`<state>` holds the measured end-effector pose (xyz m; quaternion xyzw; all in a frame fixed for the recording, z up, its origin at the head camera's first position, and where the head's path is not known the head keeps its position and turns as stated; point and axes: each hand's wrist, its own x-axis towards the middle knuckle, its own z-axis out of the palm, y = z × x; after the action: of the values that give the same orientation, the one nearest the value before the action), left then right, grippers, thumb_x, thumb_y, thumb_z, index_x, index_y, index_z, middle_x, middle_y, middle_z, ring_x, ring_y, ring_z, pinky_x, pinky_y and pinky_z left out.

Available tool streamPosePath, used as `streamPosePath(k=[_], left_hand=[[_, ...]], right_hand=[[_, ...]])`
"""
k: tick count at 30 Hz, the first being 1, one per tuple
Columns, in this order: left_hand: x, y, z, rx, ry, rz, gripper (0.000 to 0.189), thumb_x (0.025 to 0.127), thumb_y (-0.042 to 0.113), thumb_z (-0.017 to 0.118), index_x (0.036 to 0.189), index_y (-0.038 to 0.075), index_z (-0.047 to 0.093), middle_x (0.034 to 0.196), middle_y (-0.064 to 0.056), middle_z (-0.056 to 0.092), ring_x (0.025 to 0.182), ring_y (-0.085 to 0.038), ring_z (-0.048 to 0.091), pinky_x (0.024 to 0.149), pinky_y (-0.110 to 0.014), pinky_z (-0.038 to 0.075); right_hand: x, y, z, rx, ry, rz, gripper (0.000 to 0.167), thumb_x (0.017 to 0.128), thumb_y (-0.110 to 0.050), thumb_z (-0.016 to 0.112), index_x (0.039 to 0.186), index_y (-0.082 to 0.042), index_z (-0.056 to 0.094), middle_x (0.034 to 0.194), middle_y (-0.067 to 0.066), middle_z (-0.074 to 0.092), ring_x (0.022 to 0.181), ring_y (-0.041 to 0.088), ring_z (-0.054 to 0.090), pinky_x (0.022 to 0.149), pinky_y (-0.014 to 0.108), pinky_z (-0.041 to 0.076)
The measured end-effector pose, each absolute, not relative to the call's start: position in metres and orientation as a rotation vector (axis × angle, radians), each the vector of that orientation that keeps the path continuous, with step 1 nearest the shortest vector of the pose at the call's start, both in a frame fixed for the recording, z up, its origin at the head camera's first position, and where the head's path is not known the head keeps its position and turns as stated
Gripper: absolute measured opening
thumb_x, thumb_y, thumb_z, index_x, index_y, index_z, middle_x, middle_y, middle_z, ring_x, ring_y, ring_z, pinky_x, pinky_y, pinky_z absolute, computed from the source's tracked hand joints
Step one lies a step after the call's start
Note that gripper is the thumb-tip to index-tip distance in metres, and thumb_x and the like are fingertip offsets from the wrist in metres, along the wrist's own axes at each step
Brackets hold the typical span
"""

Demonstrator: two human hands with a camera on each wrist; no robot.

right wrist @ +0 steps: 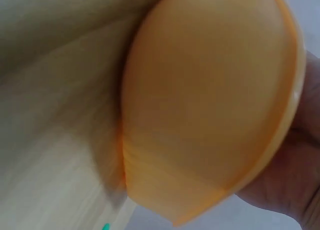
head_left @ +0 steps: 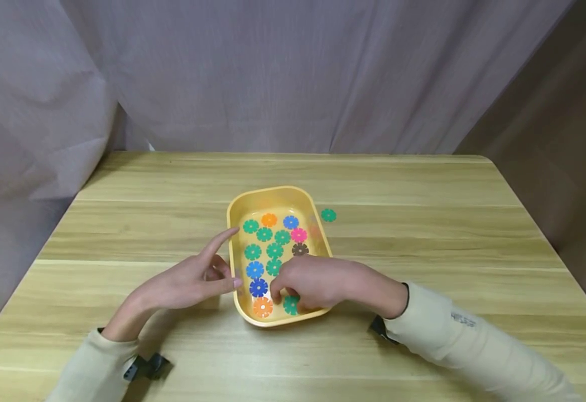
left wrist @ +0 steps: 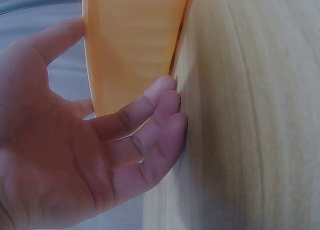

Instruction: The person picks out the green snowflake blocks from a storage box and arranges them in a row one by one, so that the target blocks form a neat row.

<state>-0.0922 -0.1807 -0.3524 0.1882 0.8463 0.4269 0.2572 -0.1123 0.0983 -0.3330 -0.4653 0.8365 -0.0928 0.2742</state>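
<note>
R hand (head_left: 313,281) is down in the smooth yellow plastic tray (head_left: 283,200), fingers curled, can't tell if it's holding anything, w/ flat notched discs (head_left: 274,250) right beside it, L hand (head_left: 187,283) loosely spread, touching the rim.

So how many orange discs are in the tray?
2 in view: one orange disc towards the far end of the tray, the other by its near left corner. The right hand may hide more.
</note>
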Motion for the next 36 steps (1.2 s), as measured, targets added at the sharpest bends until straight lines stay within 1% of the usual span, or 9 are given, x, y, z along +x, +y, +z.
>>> streamPosePath(k=[4,10,15,17,20,24,28,32,36], left_hand=[[-0.092,-0.181,-0.353,0.511,2.294,1.162,0.100,0.100,0.042,0.073,0.170,0.027,0.003,0.111,-0.009,0.069,0.093,-0.019,0.070,0.085,-0.040,0.054],[-0.092,-0.181,-0.353,0.509,2.296,1.161,0.100,0.100,0.042,0.073,0.170,0.028,0.003,0.112,-0.010,0.069,0.093,-0.019,0.070,0.085,-0.040,0.054],[-0.092,-0.181,-0.354,0.503,2.299,1.153,0.100,0.100,0.043,0.073,0.170,0.029,0.004,0.112,-0.010,0.069,0.093,-0.019,0.070,0.085,-0.039,0.054],[-0.092,-0.182,-0.354,0.499,2.305,1.145,0.099,0.100,0.044,0.073,0.170,0.029,0.004,0.112,-0.009,0.069,0.093,-0.019,0.070,0.085,-0.039,0.053],[-0.091,-0.181,-0.354,0.487,2.312,1.135,0.098,0.099,0.045,0.073,0.170,0.031,0.005,0.112,-0.008,0.069,0.092,-0.018,0.071,0.086,-0.039,0.053],[-0.091,-0.181,-0.354,0.488,2.313,1.137,0.099,0.099,0.045,0.073,0.170,0.031,0.005,0.112,-0.008,0.070,0.092,-0.018,0.071,0.086,-0.040,0.053],[-0.092,-0.181,-0.355,0.480,2.313,1.140,0.099,0.099,0.046,0.073,0.170,0.031,0.005,0.111,-0.008,0.070,0.092,-0.019,0.071,0.087,-0.041,0.054],[-0.091,-0.181,-0.356,0.476,2.311,1.139,0.099,0.099,0.046,0.073,0.170,0.030,0.005,0.111,-0.008,0.070,0.093,-0.019,0.071,0.087,-0.041,0.054],[-0.091,-0.180,-0.355,0.476,2.314,1.134,0.098,0.099,0.047,0.073,0.170,0.031,0.006,0.111,-0.007,0.070,0.093,-0.019,0.071,0.087,-0.041,0.054]], right_hand=[[-0.109,0.099,-0.335,-1.251,2.285,-0.208,0.030,0.083,-0.001,0.085,0.101,-0.022,0.076,0.090,-0.006,0.063,0.083,0.010,0.054,0.079,0.026,0.049],[-0.108,0.099,-0.335,-1.254,2.302,-0.205,0.029,0.083,-0.001,0.085,0.097,-0.024,0.073,0.093,-0.006,0.060,0.082,0.011,0.053,0.077,0.026,0.048],[-0.109,0.098,-0.335,-1.311,2.288,-0.210,0.030,0.085,0.003,0.080,0.096,-0.022,0.069,0.090,-0.009,0.066,0.082,0.010,0.056,0.074,0.025,0.048],[-0.109,0.099,-0.334,-1.316,2.286,-0.232,0.031,0.086,0.005,0.077,0.097,-0.022,0.068,0.087,-0.010,0.066,0.079,0.010,0.056,0.070,0.024,0.047],[-0.111,0.102,-0.331,-1.321,2.284,-0.296,0.031,0.087,0.006,0.073,0.100,-0.022,0.069,0.078,-0.008,0.062,0.072,0.010,0.052,0.067,0.023,0.044],[-0.116,0.105,-0.326,-1.312,2.294,-0.410,0.022,0.092,-0.002,0.077,0.099,-0.021,0.069,0.071,-0.009,0.056,0.068,0.009,0.050,0.066,0.023,0.043],[-0.121,0.107,-0.322,-1.276,2.322,-0.499,0.014,0.094,-0.010,0.080,0.095,-0.020,0.069,0.076,-0.010,0.061,0.072,0.006,0.053,0.070,0.022,0.047],[-0.124,0.112,-0.320,-1.200,2.347,-0.578,0.010,0.096,-0.012,0.079,0.101,-0.018,0.072,0.083,-0.010,0.064,0.075,0.004,0.057,0.074,0.023,0.051],[-0.129,0.118,-0.318,-1.118,2.357,-0.669,0.015,0.095,-0.011,0.079,0.108,-0.016,0.073,0.086,-0.008,0.064,0.073,0.004,0.058,0.075,0.024,0.052]])
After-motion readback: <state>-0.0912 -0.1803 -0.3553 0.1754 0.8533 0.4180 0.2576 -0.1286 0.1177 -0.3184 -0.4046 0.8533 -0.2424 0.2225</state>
